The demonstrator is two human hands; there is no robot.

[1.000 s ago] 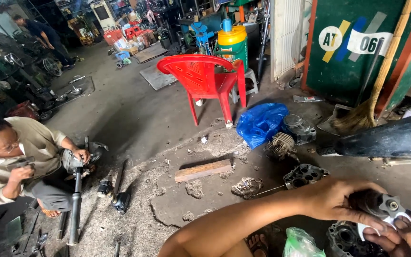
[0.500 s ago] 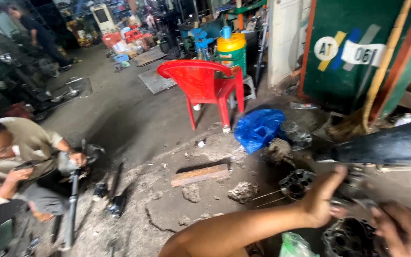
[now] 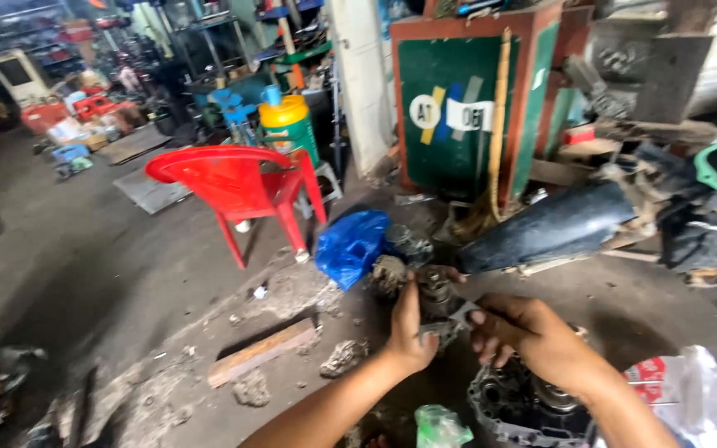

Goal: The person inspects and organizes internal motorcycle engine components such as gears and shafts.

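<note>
Landmark: the red plastic chair (image 3: 238,187) stands on the concrete floor (image 3: 93,274), and every place below is told from it.
Left hand (image 3: 408,332): down and to the right of the chair, fingers curled up around a small grimy metal part (image 3: 437,294), thumb pressed on its near side.
Right hand (image 3: 529,336): further right of the chair, just beside the left hand, fingertips pinching the same metal part from the other side. Both hands close on it together.
Metal part: held in the air between the two hands, well right of and nearer than the chair; its exact shape is blurred and I cannot tell more.
Engine casing (image 3: 516,406): dark round metal housing on the floor right under the right hand.
Blue plastic bag (image 3: 350,245): on the floor just right of the chair's front leg, just behind the held part.
Wooden block (image 3: 263,353): lies flat on the floor in front of the chair, with lumps of rubble near it.
Green and yellow can (image 3: 288,124): stands right behind the chair.
Green cabinet (image 3: 466,108): upright, well to the right of the chair, behind the hands.
Black long cover (image 3: 549,224): lies tilted on the floor at the foot of the cabinet, far right of the chair.
Green plastic bag (image 3: 437,427): at the lower edge, below the left wrist.
</note>
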